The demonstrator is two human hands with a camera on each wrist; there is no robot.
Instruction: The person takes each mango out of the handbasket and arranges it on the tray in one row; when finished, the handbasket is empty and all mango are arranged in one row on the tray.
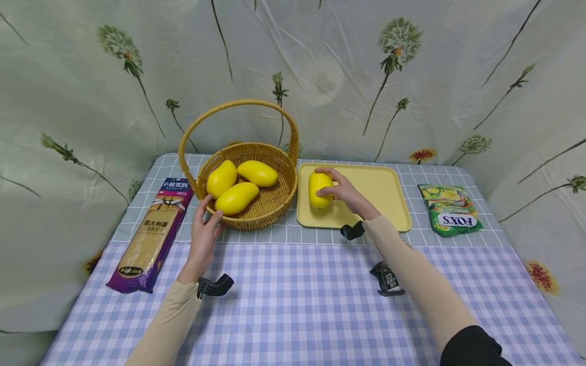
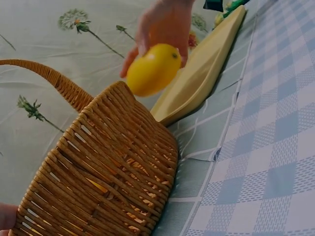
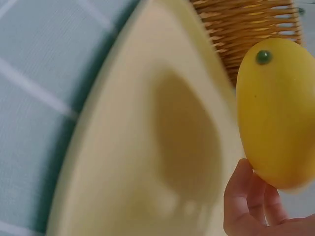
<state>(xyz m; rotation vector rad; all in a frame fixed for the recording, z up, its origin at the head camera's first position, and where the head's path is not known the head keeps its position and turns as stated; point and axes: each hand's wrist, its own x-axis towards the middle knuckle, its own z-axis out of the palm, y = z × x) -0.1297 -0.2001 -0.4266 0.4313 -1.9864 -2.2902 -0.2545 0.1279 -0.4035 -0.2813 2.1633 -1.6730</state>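
Observation:
My right hand (image 1: 344,192) grips a yellow mango (image 1: 317,189) above the left part of a pale yellow tray (image 1: 377,195). In the right wrist view this mango (image 3: 278,113) shows a small green stem end, and its shadow falls on the tray. To the left stands a wicker basket (image 1: 261,223) with a tall arched handle. Three mangoes lie inside: one at the left (image 1: 222,178), one behind (image 1: 258,174) and one in front (image 1: 237,199). My left hand (image 1: 203,241) holds the basket's front-left rim; the left wrist view catches only a fingertip (image 2: 7,216) against the wicker.
Left of the basket lies a long purple pasta packet (image 1: 148,234). A green and yellow FOX'S bag (image 1: 449,209) is right of the tray. One small black packet (image 1: 387,278) sits beside my right forearm on the checked tablecloth (image 1: 293,305). A flowered curtain (image 1: 320,76) hangs behind.

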